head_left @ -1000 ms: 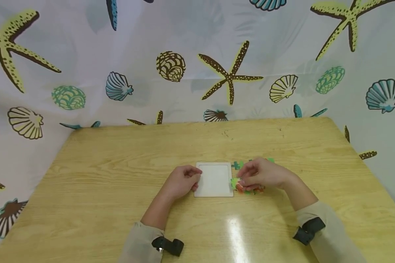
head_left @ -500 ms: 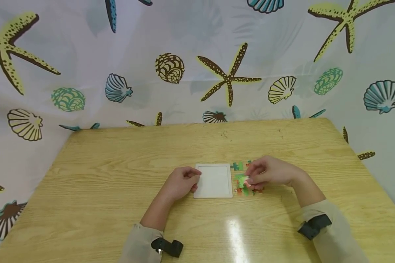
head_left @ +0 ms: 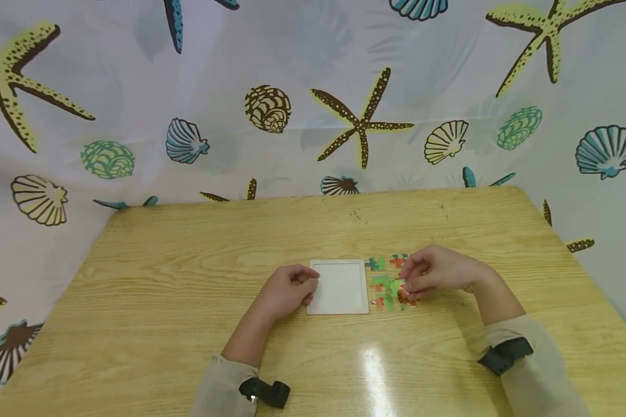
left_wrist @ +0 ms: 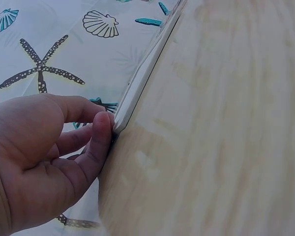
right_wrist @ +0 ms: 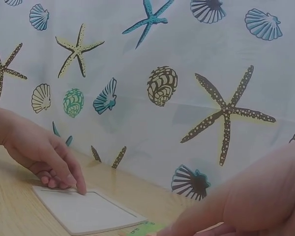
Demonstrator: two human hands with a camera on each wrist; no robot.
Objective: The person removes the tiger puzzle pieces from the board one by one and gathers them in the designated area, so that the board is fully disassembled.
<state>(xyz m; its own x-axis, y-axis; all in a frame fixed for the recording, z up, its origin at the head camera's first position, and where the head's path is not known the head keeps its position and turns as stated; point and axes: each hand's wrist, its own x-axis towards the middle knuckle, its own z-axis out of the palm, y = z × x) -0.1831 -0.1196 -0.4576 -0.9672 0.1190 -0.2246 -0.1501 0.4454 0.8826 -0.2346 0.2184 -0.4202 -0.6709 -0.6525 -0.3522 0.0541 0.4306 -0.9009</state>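
Note:
A white square puzzle tray (head_left: 340,288) lies flat on the wooden table, its inside bare. My left hand (head_left: 286,291) holds its left edge, thumb and index finger (left_wrist: 102,123) at the rim with the other fingers curled. To the right of the tray my right hand (head_left: 443,270) pinches a green and orange jigsaw puzzle piece (head_left: 399,288) low over other pieces. Its fingers hide part of the cluster. A green puzzle piece (head_left: 377,264) lies by the tray's upper right corner. In the right wrist view, a green piece (right_wrist: 144,228) shows beside the tray.
Several more green and orange puzzle pieces (head_left: 384,300) lie close together right of the tray. The wooden table (head_left: 188,255) reaches out on all sides. Behind it hangs a white cloth (head_left: 292,52) printed with shells and starfish.
My right hand has moved right, away from the tray, with the puzzle piece between its fingers, uncovering more pieces. The left hand has stayed at the tray's edge.

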